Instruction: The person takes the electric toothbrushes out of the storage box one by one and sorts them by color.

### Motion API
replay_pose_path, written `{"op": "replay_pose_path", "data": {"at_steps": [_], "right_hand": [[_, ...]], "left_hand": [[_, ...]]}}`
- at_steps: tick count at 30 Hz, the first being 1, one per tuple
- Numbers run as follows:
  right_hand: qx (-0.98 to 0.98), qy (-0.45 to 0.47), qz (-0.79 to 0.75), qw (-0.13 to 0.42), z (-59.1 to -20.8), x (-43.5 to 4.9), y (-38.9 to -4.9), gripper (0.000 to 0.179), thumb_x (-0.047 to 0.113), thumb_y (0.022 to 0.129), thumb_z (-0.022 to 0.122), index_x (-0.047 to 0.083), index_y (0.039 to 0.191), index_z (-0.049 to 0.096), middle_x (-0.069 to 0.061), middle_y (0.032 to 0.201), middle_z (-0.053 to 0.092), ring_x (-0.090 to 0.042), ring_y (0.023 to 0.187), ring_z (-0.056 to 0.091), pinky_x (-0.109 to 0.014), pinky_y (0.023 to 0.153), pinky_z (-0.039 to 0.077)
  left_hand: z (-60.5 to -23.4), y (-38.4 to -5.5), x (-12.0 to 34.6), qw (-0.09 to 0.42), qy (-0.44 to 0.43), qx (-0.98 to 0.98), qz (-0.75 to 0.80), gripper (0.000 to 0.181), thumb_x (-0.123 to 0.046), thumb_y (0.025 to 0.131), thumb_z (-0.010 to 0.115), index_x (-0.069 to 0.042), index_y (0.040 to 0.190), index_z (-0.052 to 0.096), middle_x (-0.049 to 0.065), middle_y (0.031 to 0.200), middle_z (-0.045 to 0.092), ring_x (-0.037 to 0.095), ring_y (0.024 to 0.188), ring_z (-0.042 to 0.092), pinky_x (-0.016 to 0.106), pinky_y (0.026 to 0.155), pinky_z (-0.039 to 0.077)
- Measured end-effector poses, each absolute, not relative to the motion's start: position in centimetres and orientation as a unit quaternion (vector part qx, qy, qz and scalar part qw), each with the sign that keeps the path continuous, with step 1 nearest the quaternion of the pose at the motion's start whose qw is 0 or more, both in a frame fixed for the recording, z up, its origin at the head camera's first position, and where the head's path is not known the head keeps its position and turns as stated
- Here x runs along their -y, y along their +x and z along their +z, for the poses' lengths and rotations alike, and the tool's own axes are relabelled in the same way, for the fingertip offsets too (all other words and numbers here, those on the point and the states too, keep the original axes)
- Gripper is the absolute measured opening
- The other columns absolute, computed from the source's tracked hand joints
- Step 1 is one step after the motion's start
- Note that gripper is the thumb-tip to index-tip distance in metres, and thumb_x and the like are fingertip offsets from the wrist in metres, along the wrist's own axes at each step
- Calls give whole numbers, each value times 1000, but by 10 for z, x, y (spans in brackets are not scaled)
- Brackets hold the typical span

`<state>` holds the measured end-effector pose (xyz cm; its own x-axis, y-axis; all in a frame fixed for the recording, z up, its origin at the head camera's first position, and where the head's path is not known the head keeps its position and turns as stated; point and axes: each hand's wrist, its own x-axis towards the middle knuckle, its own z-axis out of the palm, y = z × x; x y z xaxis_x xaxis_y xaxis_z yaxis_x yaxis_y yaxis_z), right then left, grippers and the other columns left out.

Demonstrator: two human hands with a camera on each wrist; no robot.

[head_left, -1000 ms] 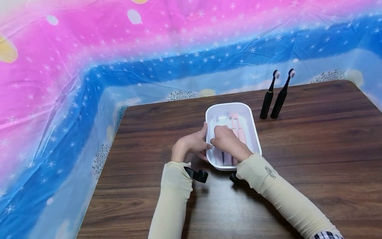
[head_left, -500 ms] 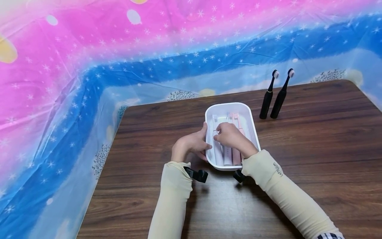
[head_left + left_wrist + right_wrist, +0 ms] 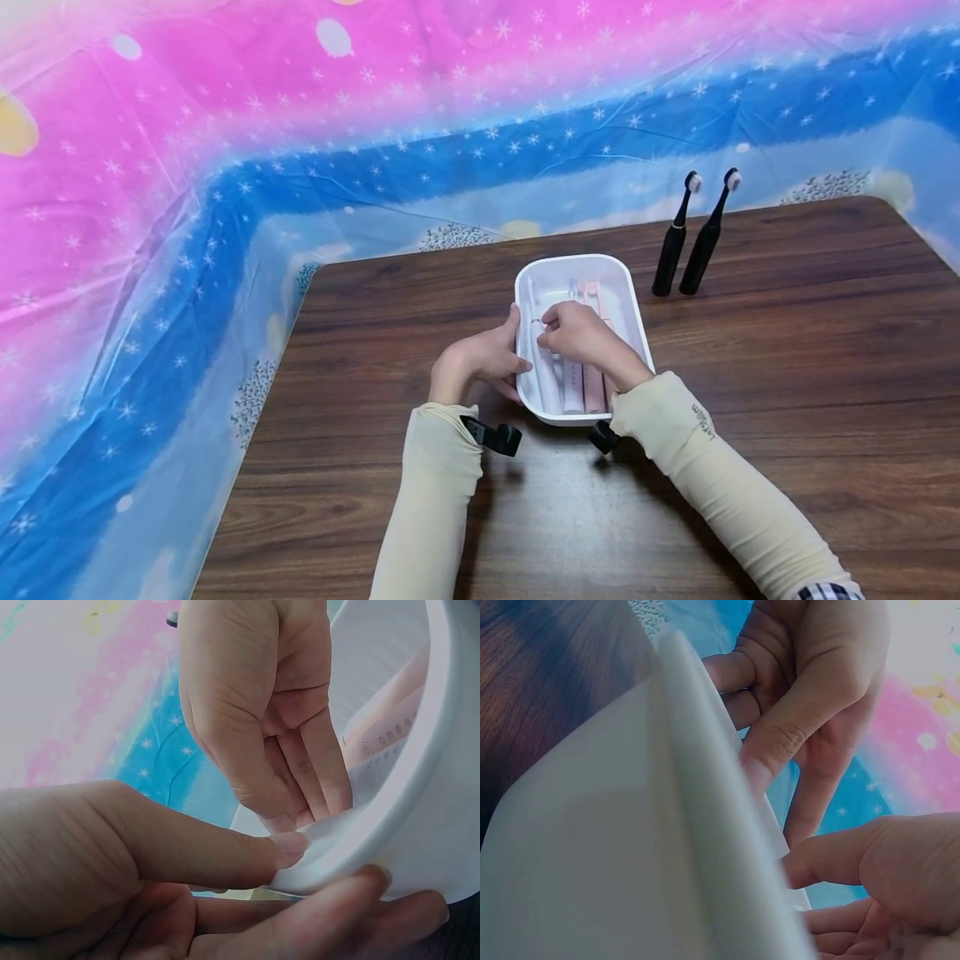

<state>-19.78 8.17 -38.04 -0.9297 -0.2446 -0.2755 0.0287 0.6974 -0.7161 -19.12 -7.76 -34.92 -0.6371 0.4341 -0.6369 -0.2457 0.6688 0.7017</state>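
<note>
Head view first: the white box [image 3: 628, 308] sits on the brown table [image 3: 375, 350], with the left hand [image 3: 483, 354] at its nine o'clock side, thumb over the rim, and the right hand [image 3: 585, 337] reaching in from four o'clock. Bent fingers are right at the neck of the white toothbrush [image 3: 548, 379], which lies along the nine o'clock wall, its head towards eleven. The pale toothbrush [image 3: 573, 390] lies just beside it, then the pink toothbrush [image 3: 593, 390]. Out at two o'clock, two black toothbrushes [image 3: 670, 261] stand upright, and they look tippy: a box shoved that way could well topple them. Over to the left wrist view: the left hand comes in from nine o'clock, clamped on the rim, thumb on top, fingers below outside. If those fingers lift, the box may tilt and its contents slide. The right hand drops in from twelve, its fingertips masked by the rim, so whether they grip or merely touch, I cannot tell. Right wrist view: the wall blocks the contact, the right hand at one o'clock, the left at four, so close that a clumsy push outwards could trap the left thumb, or a slip could let the brush roll against its neighbour.
</note>
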Motion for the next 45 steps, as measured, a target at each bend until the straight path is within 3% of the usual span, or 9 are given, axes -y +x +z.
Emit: {"op": "replay_pose_path", "data": {"at_steps": [8, 13, 28, 37, 45], "right_hand": [[-897, -59, -397, 184, -381, -83, -198, 42, 15, 87, 63, -6, 123, 57, -19, 112, 65, -20, 85, 68, -27, 75, 55], [-892, -74, -399, 200, -381, -82, -197, 41, 16, 88, 65, -5, 121, 57, -18, 109, 65, -17, 76, 67, -25, 69, 55], [-886, -94, -414, 185, -377, -83, -193, 37, 17, 85, 69, -3, 115, 60, -15, 101, 67, -15, 72, 65, -25, 67, 55], [-873, -94, -454, 153, -367, -88, -188, 35, 18, 86, 69, 0, 114, 60, -14, 105, 65, -21, 92, 63, -27, 75, 56], [-868, -100, -475, 107, -359, -97, -186, 37, 16, 86, 69, -1, 117, 59, -15, 107, 65, -25, 96, 64, -32, 80, 57]], "left_hand": [[-350, -190, 77, 421, 58, -808, 407, 92, -1, 98, 48, -25, 151, -22, 22, 131, 41, 33, 85, 67, 45, 79, 60], [-350, -190, 77, 421, 56, -806, 413, 91, 1, 97, 47, -25, 150, -22, 22, 140, 34, 40, 94, 65, 45, 79, 60], [-352, -189, 77, 421, 53, -804, 417, 90, 2, 98, 45, -26, 151, -21, 20, 148, 26, 35, 87, 66, 46, 79, 60], [-351, -189, 78, 420, 46, -803, 421, 90, 0, 98, 47, -25, 151, -21, 20, 146, 29, 42, 100, 63, 44, 77, 60], [-351, -190, 78, 417, 49, -808, 414, 91, -1, 98, 48, -24, 151, -22, 21, 143, 32, 38, 91, 66, 37, 69, 62]]}}
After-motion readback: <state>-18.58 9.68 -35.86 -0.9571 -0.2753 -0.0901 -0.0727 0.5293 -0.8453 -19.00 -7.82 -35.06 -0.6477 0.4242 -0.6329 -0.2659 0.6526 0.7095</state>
